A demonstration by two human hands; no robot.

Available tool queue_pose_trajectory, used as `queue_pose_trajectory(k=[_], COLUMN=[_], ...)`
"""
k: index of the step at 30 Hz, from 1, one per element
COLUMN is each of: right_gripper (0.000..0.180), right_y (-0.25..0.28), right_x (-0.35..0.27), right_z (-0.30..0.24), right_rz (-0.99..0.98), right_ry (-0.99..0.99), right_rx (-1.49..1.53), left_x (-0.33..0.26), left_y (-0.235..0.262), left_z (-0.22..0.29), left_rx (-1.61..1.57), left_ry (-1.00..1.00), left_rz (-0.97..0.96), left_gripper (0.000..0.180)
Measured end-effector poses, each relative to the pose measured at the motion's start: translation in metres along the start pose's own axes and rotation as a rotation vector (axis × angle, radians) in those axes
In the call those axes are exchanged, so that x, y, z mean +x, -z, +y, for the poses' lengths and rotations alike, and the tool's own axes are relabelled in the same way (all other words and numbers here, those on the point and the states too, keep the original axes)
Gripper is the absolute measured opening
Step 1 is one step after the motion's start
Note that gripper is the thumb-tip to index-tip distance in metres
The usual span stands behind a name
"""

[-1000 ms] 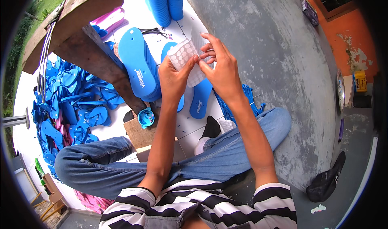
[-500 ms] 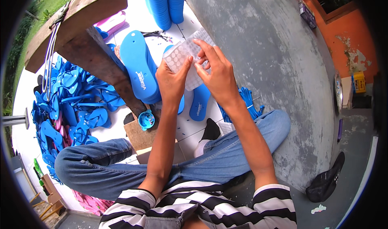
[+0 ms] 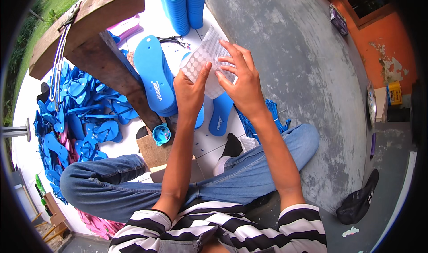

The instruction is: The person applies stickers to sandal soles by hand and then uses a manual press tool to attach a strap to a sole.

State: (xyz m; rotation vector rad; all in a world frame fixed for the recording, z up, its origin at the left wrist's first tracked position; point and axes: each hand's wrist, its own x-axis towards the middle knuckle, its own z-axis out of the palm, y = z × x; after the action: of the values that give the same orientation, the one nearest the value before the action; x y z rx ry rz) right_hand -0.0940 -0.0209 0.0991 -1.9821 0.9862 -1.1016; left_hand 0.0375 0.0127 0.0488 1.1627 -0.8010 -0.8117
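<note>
Pinched between both hands, the clear sheet of round stickers point(image 3: 207, 63) hangs in the air in front of my chest, above the white tiled floor point(image 3: 209, 141). My left hand point(image 3: 189, 92) has its thumb pressed on the sheet's near face at the lower left corner, fingers closed behind it; my right hand point(image 3: 240, 81) clamps the right edge, fingertips spread and curled over the dotted face.

I judge the sheet very light and floppy (it already bows between my 2 grips), thin enough to crease or tear if I pull the hands apart hard. Its backing looks glossy, so probably slick; holding at the bare margins seems wisest, since a thumb on the dots could lift or smudge them. I cannot tell whether any dot is peeling just now.

Going left to right around me: a big heap of small blue flip-flops point(image 3: 76, 114) with some pink ones covers the floor at far left. Next comes a rough wooden bench point(image 3: 89, 34) with its slanted leg, then a stack of blue sandal soles point(image 3: 156, 79) lying flat just beyond my left hand, and a small blue cup point(image 3: 161, 134) on a wooden block near my knee. 2 tall stacks of blue soles point(image 3: 183, 5) stand at the top. Right of my jeans the tiles give way to bare grey concrete point(image 3: 294, 52), with an orange wall point(image 3: 383, 43) beyond and a black shoe point(image 3: 359, 199) low right. I sit cross-legged, so elbow room is fair but the floor space is crowded.
</note>
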Motion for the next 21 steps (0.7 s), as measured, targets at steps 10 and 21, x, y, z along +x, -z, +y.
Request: queue_pose_trajectory(k=[10,21], right_gripper=[0.074,0.075], right_y=[-0.005,0.004], right_x=[-0.004,-0.005], right_z=[0.000,-0.006], right_rz=[-0.007,-0.122], right_ry=[0.054,0.167], right_rx=[-0.127,-0.334], left_x=[-0.001,-0.009], left_y=[-0.001,-0.012], left_z=[0.000,0.005], left_rx=[-0.023,0.251], left_ry=[-0.033,-0.109], left_rz=[0.004,0.128], left_gripper=[0.028,0.026])
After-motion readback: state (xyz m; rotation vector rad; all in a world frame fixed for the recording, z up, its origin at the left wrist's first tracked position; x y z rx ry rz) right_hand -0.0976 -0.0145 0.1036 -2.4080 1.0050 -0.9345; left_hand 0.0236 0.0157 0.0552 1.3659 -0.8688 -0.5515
